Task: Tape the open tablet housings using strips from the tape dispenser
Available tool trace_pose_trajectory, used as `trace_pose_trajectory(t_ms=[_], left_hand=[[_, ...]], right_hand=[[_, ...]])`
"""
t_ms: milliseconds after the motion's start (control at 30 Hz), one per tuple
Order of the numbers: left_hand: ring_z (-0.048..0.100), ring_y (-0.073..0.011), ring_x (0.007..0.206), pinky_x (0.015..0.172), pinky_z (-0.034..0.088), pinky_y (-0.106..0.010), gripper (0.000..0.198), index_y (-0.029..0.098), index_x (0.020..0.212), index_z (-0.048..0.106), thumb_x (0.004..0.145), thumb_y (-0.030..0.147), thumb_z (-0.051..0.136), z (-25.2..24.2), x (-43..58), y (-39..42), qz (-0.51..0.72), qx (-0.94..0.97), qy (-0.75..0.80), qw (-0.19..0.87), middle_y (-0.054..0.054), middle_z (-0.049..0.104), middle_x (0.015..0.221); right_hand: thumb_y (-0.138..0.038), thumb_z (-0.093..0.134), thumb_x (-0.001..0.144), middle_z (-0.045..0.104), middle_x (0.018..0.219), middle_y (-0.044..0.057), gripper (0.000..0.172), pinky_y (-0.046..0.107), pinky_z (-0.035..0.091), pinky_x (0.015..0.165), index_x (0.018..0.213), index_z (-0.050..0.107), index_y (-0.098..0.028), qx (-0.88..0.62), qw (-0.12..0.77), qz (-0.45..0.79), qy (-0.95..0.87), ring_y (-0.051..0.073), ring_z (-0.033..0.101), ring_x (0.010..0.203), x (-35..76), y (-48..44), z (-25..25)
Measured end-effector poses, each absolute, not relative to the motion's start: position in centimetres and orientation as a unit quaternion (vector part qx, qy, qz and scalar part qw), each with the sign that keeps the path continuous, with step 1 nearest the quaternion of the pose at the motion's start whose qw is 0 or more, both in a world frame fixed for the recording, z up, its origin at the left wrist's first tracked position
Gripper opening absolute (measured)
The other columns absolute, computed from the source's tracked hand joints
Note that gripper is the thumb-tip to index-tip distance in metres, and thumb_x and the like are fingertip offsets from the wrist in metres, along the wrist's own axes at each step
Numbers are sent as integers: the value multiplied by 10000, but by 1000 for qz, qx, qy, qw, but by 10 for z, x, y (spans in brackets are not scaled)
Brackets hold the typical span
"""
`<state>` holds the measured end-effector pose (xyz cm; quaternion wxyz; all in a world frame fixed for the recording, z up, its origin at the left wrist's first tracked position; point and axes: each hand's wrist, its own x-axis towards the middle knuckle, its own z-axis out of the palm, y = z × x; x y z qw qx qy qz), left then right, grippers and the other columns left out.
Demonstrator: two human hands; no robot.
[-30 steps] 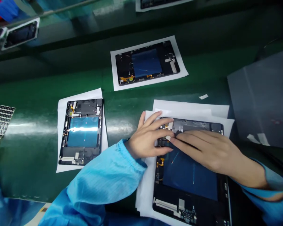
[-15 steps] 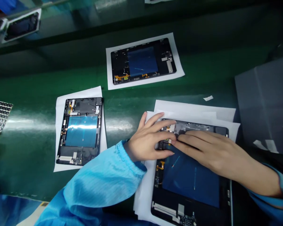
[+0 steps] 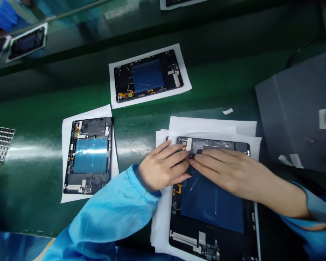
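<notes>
An opened tablet chassis (image 3: 212, 214) with a blue battery panel lies on a stack of white paper sheets (image 3: 206, 125) right in front of me. My left hand (image 3: 163, 167) rests on its upper left corner, fingers curled and pressed onto small parts near the top edge. My right hand (image 3: 228, 172) lies across the chassis with its fingers stretched flat, fingertips meeting those of the left hand at the same spot. What lies under the fingertips is hidden. Both arms wear light blue sleeves.
Two more open tablet chassis on white sheets lie on the green belt: one to the left (image 3: 88, 156), one farther back (image 3: 148, 76). A sheet of small black pads (image 3: 0, 145) sits at the far left. A grey box (image 3: 299, 112) stands at the right. More units line the far edge.
My left fingers have drawn in a little and both hands' fingertips now meet lower on the chassis corner. The view has shifted slightly; the other chassis stay where they lay.
</notes>
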<state>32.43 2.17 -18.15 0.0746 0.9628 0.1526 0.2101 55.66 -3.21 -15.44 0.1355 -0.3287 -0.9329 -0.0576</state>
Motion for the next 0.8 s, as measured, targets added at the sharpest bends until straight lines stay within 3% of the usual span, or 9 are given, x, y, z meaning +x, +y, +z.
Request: trace_pose_trajectory(t_ms=[200,333,467,600,700,800], left_hand=[[610,-232,1186,1108,437,-421,260,179,1043,697,964,389,565,-184,326,25,214,962,156,64,-45,705,1163],[597,-222,1198,1120,414,-418,253,179,1070,683,972,364,541,-183,322,10,218,959,174,42,-64,692,1186],[545,-279,1250,1123,383,-494,345,211,1215,630,934,403,577,-165,312,15,86,967,240,34,-85,625,1297],[595,-266,1152,993,493,-407,336,224,1208,628,912,382,616,-134,328,96,-134,899,418,9,-94,639,1228],[582,-296,1159,951,506,-434,346,133,1220,601,922,307,620,-124,353,163,-166,872,460,-16,-161,596,1256],[616,-242,1074,918,530,-450,304,129,1186,597,954,327,597,-118,367,188,-183,862,472,-22,-114,609,1204]], right_hand=[[-30,412,878,681,1111,92,364,392,528,811,1133,660,-109,-385,86,-33,-918,248,590,1003,551,-41,-154],[-97,447,890,678,1174,58,412,447,496,962,1231,635,-230,-455,175,-16,-873,237,587,1104,564,-80,-149],[-173,500,898,651,1232,33,453,431,484,993,1327,573,-295,-534,275,-17,-799,242,598,1125,589,-154,-171],[-211,580,888,590,1320,63,510,440,478,995,1391,514,-265,-629,289,33,-720,271,581,1165,591,-204,-210],[-233,572,902,579,1315,91,480,429,478,983,1379,522,-224,-636,324,49,-699,270,569,1174,580,-205,-225],[-215,564,901,603,1268,93,441,407,495,958,1341,553,-218,-621,355,41,-697,256,575,1159,574,-193,-232]])
